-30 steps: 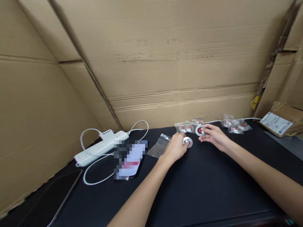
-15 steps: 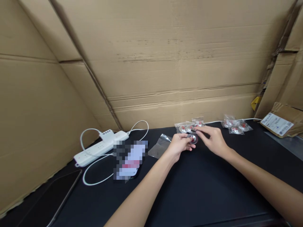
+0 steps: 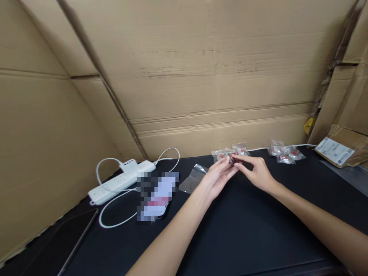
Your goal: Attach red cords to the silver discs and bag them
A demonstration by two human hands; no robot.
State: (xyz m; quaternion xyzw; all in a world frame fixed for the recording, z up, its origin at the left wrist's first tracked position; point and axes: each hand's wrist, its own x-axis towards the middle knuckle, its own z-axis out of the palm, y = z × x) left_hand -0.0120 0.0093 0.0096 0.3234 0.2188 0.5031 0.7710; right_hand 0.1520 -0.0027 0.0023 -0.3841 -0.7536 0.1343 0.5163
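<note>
Between my hands, tilted nearly edge-on and mostly covered by fingers, is a small round silver disc (image 3: pixel 232 160) with a red middle. My left hand (image 3: pixel 217 177) is closed on it from the left, thumb on top and fingers beneath. From the right, the thumb and forefinger of my right hand (image 3: pixel 258 173) pinch at its edge. Just behind the fingers lie several similar discs in clear bags (image 3: pixel 220 155), partly hidden. An open clear plastic bag (image 3: pixel 192 180) lies flat to the left of my left hand.
More bagged discs (image 3: pixel 286 152) lie at the back right, near a labelled cardboard package (image 3: pixel 339 147). To the left are a white power strip (image 3: pixel 120 182) with looping cables, a blurred phone (image 3: pixel 159 197) and a dark tablet (image 3: pixel 63 241). Cardboard walls (image 3: pixel 184 76) enclose the black table (image 3: pixel 253 234).
The disc has turned from facing up to nearly edge-on. My right fingertips have come from just above it onto its edge, and my left hand has rolled palm-up.
</note>
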